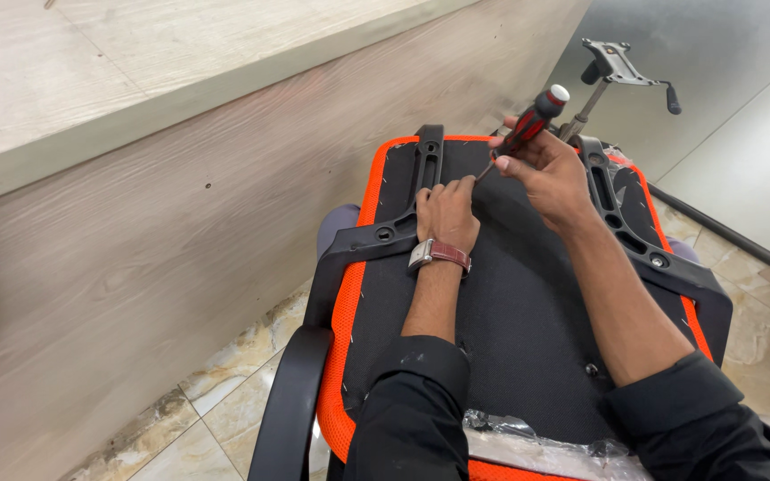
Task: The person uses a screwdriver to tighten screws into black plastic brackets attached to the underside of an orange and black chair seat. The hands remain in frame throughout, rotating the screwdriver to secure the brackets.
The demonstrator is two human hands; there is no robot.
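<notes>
An upturned office chair seat [528, 312] lies in front of me, its black underside edged in orange. My right hand [550, 178] grips a screwdriver [528, 125] with a red and black handle, tip pointing down at the seat's far part. My left hand [447, 214], with a wristwatch on a reddish strap, rests on the seat right beside the screwdriver tip, fingers pinched together near it. Black armrest brackets run along the left [403, 223] and right [634, 236] sides of the seat. What the left fingers pinch is too small to tell.
A wood-panelled wall and ledge [135, 178] rise close on the left. A metal chair mechanism with levers [621, 71] stands beyond the seat. Crumpled clear plastic wrap [536, 441] sits at the seat's near edge. A black armrest pad [291, 401] hangs over the marble tile floor.
</notes>
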